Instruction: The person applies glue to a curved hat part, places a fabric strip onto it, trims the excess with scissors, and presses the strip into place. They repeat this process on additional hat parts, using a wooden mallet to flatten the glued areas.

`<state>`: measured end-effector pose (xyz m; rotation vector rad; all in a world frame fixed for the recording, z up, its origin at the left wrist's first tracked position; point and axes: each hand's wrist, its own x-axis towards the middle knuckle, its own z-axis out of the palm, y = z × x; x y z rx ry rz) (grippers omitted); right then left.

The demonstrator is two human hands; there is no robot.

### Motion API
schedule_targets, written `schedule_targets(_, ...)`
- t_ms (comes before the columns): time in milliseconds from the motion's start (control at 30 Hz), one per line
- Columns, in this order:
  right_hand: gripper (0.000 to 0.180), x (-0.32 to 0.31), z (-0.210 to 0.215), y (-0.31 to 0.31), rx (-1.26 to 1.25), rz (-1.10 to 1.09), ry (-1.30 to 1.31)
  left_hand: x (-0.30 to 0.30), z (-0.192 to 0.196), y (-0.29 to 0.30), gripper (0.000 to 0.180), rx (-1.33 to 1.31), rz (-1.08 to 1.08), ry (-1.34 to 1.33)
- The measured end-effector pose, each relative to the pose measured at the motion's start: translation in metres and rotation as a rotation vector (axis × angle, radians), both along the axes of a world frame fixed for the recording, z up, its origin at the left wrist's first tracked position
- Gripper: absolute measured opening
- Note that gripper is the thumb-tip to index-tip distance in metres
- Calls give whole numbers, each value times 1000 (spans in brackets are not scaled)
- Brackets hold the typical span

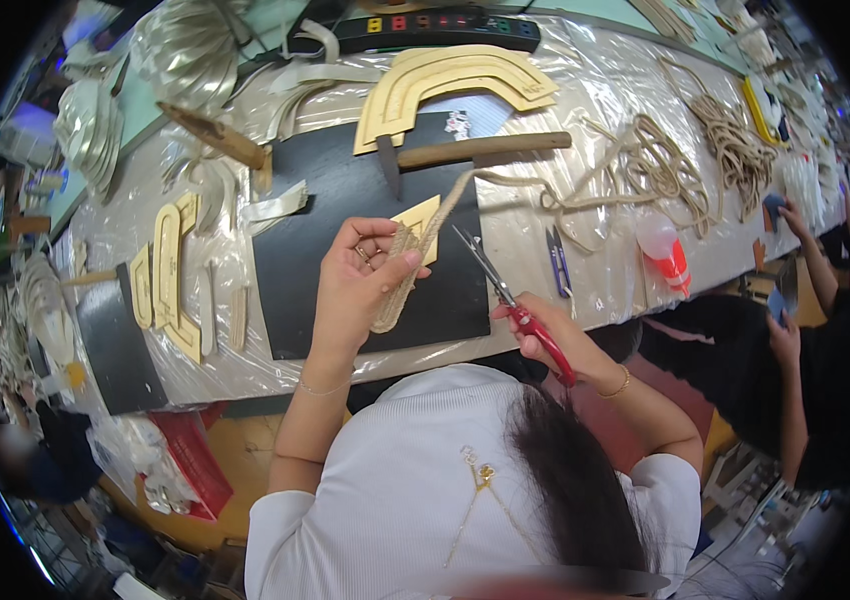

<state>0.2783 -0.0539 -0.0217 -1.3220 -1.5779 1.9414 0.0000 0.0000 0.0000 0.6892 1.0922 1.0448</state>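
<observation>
Left hand (357, 268) pinching folded beige cord (391, 303) above black mat (295, 260); right hand (565, 325) gripping red-handled scissors (542, 340), mat's near right side; hammer (485, 149) across mat's far end

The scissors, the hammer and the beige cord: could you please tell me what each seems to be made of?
Scissors: shiny grey blades suggest polished metal; glossy red handles, perhaps plastic or coated metal. Hammer: brown, matte handle, apparently wood; dull dark head, likely metal. Beige cord: soft-looking, matte and bending freely, probably textile fibre; cotton or synthetic, I cannot tell.
</observation>
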Motion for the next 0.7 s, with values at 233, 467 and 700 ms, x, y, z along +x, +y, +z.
schedule_targets(233, 106, -49, 6, 23, 310, 115, -82, -2, 3, -6, 29, 49, 16, -42)
schedule_targets(467, 89, -60, 5, 27, 252, 141, 30, -8, 9, -8, 28, 75, 13, -57)
schedule_targets(700, 85, -63, 5, 24, 188, 81, 53, -10, 10, -7, 30, 36, 9, -19)
